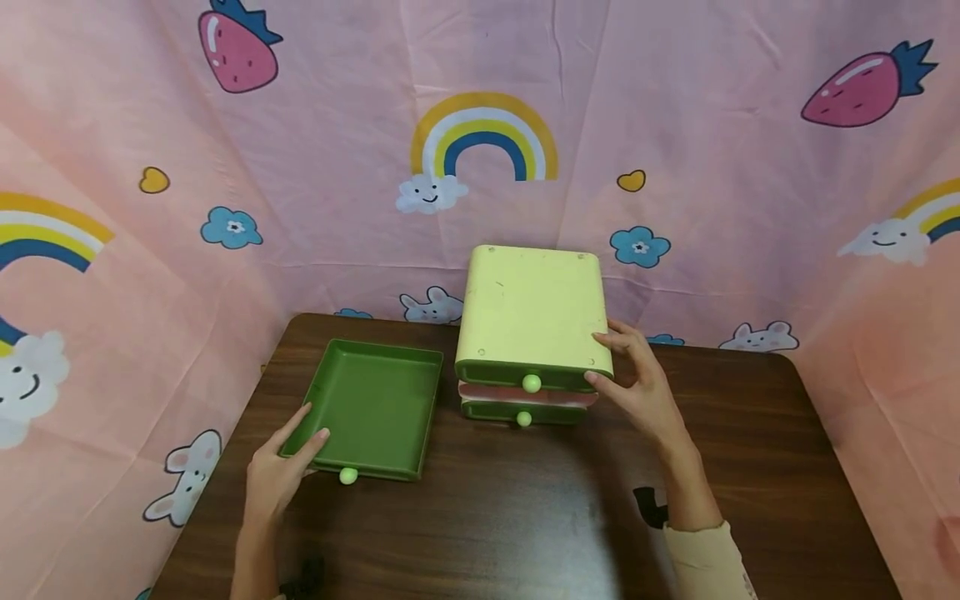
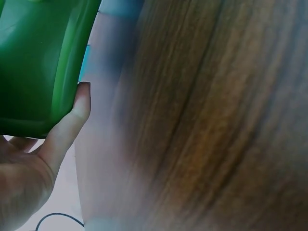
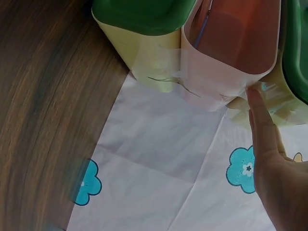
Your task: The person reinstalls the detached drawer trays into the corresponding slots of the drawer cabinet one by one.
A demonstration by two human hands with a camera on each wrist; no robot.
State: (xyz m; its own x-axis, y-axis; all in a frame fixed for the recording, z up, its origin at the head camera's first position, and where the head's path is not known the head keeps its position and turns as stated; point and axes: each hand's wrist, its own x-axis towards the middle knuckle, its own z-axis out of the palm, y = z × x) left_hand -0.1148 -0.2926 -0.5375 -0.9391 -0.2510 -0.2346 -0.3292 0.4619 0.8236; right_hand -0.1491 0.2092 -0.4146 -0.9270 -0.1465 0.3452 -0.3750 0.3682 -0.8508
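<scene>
A shallow green drawer [image 1: 375, 412] with a pale green knob [image 1: 348, 476] lies on the table, out at the left. My left hand [image 1: 279, 467] grips its near left corner, thumb over the edge. Beside it stands a stack of drawer boxes: a pale yellow box [image 1: 534, 304] with a green drawer front on top, a pink box [image 3: 207, 70] in the middle with an uncovered opening, and a lower green drawer [image 1: 487, 410]. My right hand [image 1: 641, 387] touches the top box's right front corner, fingers spread; a straight finger rests near the pink box in the right wrist view.
The brown wooden table [image 1: 510, 517] runs under everything. A pink cloth [image 1: 345, 167] with rainbows, strawberries and rabbits hangs behind and at both sides. A small black object [image 1: 651, 507] shows beside my right wrist. Inside the pink box is a thin bluish line [image 3: 204, 26].
</scene>
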